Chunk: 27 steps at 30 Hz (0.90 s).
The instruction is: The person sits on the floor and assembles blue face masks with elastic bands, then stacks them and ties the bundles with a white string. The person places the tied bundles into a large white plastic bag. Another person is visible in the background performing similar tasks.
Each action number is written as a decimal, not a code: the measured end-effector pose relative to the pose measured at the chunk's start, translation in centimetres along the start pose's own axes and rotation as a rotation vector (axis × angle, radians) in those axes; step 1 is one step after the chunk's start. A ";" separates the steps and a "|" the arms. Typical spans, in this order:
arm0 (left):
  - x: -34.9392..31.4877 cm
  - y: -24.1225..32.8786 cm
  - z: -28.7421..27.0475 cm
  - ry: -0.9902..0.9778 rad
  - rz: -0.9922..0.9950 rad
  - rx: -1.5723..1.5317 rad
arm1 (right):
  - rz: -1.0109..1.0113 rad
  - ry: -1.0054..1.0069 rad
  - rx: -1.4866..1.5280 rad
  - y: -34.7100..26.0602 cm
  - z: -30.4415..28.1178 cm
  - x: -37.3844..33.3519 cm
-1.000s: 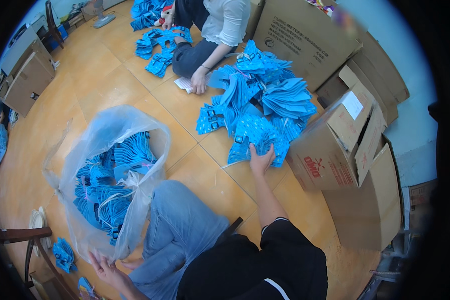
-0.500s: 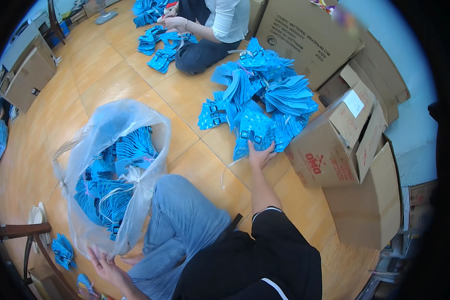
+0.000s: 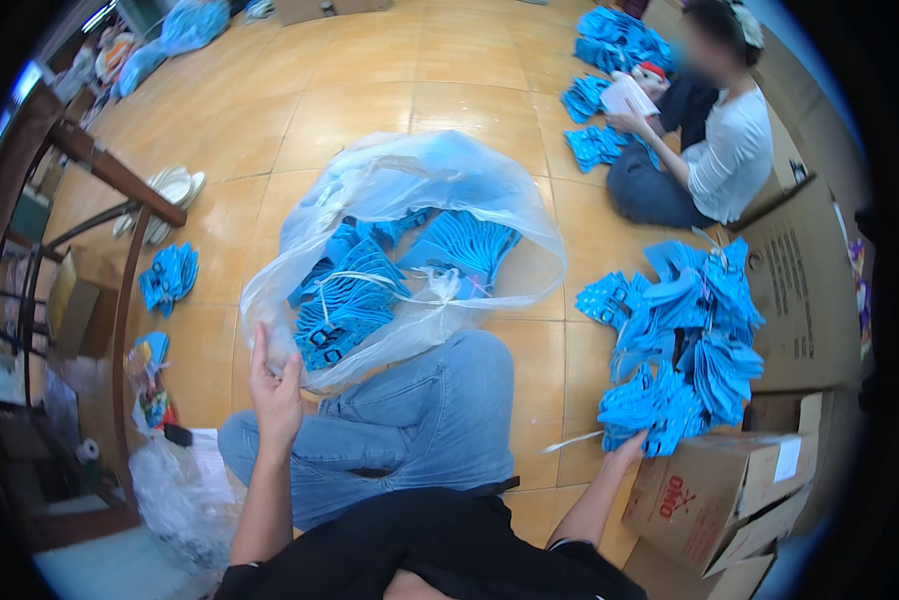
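Over glossy tiles (image 3: 390,110), left hand (image 3: 279,392) holds a filmy bag (image 3: 420,175), right hand (image 3: 627,451) a ruffled blue bundle (image 3: 658,405).

Wearer's two hands (image 3: 279,400), one open bag (image 3: 530,245), one co-worker (image 3: 735,145).

I am wearing a black short-sleeved top (image 3: 430,535), its cloth looking plain across the front. A thin white trim (image 3: 573,543) is edging my right sleeve (image 3: 592,566). Below it I am wearing blue denim jeans (image 3: 420,400), fading paler over the thigh and knee, wrinkling into soft creases. A narrow dark strip (image 3: 498,487), too small to identify, is showing beside my waist. My left hand (image 3: 278,400) and right hand (image 3: 628,452) are showing bare.
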<state>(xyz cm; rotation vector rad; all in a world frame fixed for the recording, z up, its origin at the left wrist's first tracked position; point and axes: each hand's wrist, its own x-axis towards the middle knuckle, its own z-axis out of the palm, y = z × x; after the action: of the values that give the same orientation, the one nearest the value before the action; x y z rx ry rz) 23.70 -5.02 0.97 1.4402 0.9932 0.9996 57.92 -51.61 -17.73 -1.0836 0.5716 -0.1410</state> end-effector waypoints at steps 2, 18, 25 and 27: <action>0.4 0.5 -0.4 -0.109 0.010 0.102 | 0.009 -0.148 0.073 -1.9 2.2 -3.0; -0.6 0.9 -0.4 -0.097 0.030 0.088 | -0.824 -1.184 -0.356 10.2 33.1 -29.5; 4.3 3.5 -3.5 0.049 -0.060 -0.217 | -1.119 -1.844 -0.914 11.0 31.6 -25.2; 6.0 4.3 -3.9 0.071 0.042 -0.219 | -1.309 -1.868 -0.875 8.8 31.9 -23.7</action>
<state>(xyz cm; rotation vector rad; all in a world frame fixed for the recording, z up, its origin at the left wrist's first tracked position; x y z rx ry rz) 22.06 1.51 5.95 1.2563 0.8778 1.1597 52.42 -13.10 -5.74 -1.7025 -1.9641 0.0594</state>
